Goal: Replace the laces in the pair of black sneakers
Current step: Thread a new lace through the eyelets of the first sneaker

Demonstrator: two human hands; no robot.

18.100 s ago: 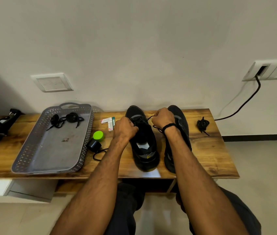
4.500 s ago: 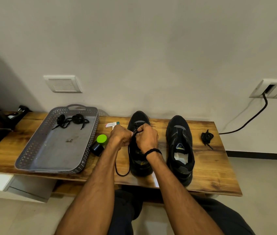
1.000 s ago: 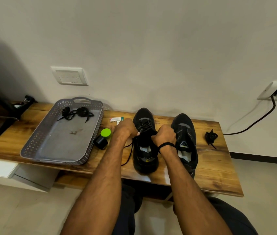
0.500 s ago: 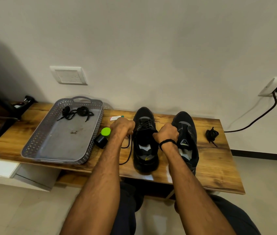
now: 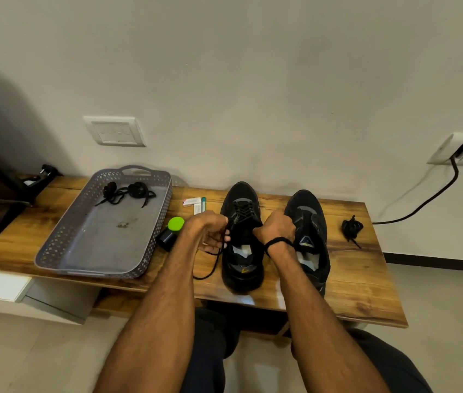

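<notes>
Fingers (image 5: 220, 240) of left hand (image 5: 207, 231) and right hand (image 5: 277, 229) grip the lace (image 5: 212, 268)

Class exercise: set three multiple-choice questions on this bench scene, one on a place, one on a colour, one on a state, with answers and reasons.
1. Where do the two coiled black laces lie? A. in the grey tray B. on the floor C. inside a sneaker
2. What colour is the cap of the small black container beside the tray? A. red B. green C. white
3. Which sneaker shows threaded lacing? A. both B. only the one farther from the tray C. only the sneaker nearer the tray
Answers: 1 A, they rest at the tray's far end. 2 B, the cap is bright green. 3 C, its lace crosses the eyelets; the other sneaker shows none.
</notes>
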